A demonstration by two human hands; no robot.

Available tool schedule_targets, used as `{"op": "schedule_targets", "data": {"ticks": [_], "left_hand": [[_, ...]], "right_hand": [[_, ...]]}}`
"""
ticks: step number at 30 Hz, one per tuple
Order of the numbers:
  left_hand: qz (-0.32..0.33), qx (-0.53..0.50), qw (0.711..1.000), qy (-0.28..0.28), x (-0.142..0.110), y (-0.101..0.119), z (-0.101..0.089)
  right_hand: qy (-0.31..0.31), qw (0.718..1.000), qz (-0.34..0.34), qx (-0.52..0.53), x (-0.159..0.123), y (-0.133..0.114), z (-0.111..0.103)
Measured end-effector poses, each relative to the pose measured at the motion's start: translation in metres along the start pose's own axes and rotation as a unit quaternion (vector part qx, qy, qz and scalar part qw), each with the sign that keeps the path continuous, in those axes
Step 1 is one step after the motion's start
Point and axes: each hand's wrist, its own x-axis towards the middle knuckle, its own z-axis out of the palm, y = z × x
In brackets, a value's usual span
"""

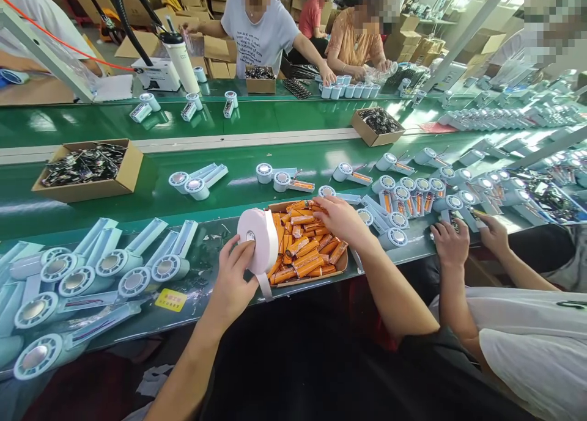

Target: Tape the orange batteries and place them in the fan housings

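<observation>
A thick roll of white tape (263, 250) stands on edge at the left end of a cardboard box (345, 263). My left hand (236, 263) is closed on the roll, fingers at its core and thumb low on its side. A loose tape end hangs below. Orange-wrapped batteries (308, 263) fill the box. My right hand (342, 220) reaches over the box's far right corner, its fingers stretched out and touching the batteries there; I see nothing held in it.
Light blue fan housings (77, 281) crowd the bench at left; more (403, 195) lie at right. A yellow label (170, 299) sits near the edge. A carton of dark parts (87, 170) stands on the green belt. A co-worker's hands (452, 241) work at right; others sit across.
</observation>
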Motion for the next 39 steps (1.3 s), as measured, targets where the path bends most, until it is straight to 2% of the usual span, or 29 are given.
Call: {"op": "schedule_targets", "data": {"ticks": [2,6,9,11,13,15,16,17,18,19,22,23,25,26,28,32,34,37,39], "left_hand": [[-0.007,-0.002,1.0,-0.005,-0.001,0.001,0.0],[-0.014,-0.002,1.0,-0.01,-0.002,0.001,-0.001],[-0.008,-0.001,1.0,-0.015,-0.002,0.001,-0.002],[-0.004,0.0,1.0,-0.018,-0.003,0.001,-0.002],[-0.002,0.0,1.0,-0.02,-0.003,0.0,-0.002],[-0.003,-0.002,1.0,-0.023,-0.003,0.0,-0.001],[-0.004,-0.003,1.0,-0.026,-0.003,-0.001,0.0],[-0.006,-0.003,1.0,-0.029,-0.003,-0.001,0.0],[-0.008,-0.004,0.999,-0.034,-0.002,-0.001,0.001],[-0.011,-0.004,0.999,-0.04,-0.001,-0.001,0.001],[-0.018,-0.004,0.998,-0.056,0.001,0.001,0.002],[-0.018,-0.004,0.998,-0.057,0.002,0.002,0.002],[-0.016,-0.006,0.999,-0.051,0.002,0.003,0.002],[-0.013,-0.008,0.999,-0.046,0.002,0.003,0.002],[-0.012,-0.011,0.999,-0.035,0.0,0.004,0.001],[-0.028,-0.011,0.999,-0.035,-0.007,0.003,-0.001],[-0.034,-0.013,0.998,-0.046,-0.009,0.002,-0.001],[-0.037,-0.014,0.998,-0.051,-0.009,0.0,0.0],[-0.031,-0.015,0.998,-0.043,-0.009,-0.001,0.001]], "right_hand": [[-0.021,0.999,0.025,0.016,0.006,0.006,-0.001],[-0.044,0.998,0.034,0.034,0.007,0.02,-0.004],[-0.027,0.985,0.085,0.148,0.002,0.031,-0.006],[0.026,0.947,0.122,0.296,-0.004,0.035,-0.009],[0.072,0.887,0.144,0.432,-0.011,0.036,-0.01],[0.077,0.834,0.155,0.524,-0.018,0.033,-0.01],[0.066,0.818,0.157,0.55,-0.021,0.03,-0.009],[0.052,0.814,0.155,0.557,-0.023,0.026,-0.008],[0.036,0.824,0.151,0.545,-0.024,0.022,-0.007],[0.018,0.847,0.144,0.512,-0.024,0.017,-0.005],[-0.048,0.939,0.112,0.32,-0.02,-0.003,-0.003],[-0.069,0.962,0.1,0.245,-0.019,-0.01,-0.003],[-0.097,0.985,0.062,0.132,-0.016,-0.021,-0.003],[-0.099,0.988,0.041,0.108,-0.015,-0.025,-0.003],[-0.065,0.987,0.02,0.144,-0.016,-0.025,-0.003],[0.064,0.952,0.07,0.291,-0.02,-0.011,-0.01],[0.057,0.953,0.061,0.291,-0.02,-0.006,-0.016],[0.006,0.967,0.026,0.253,-0.018,-0.002,-0.023],[-0.007,0.978,0.038,0.204,-0.017,-0.001,-0.022]]}}
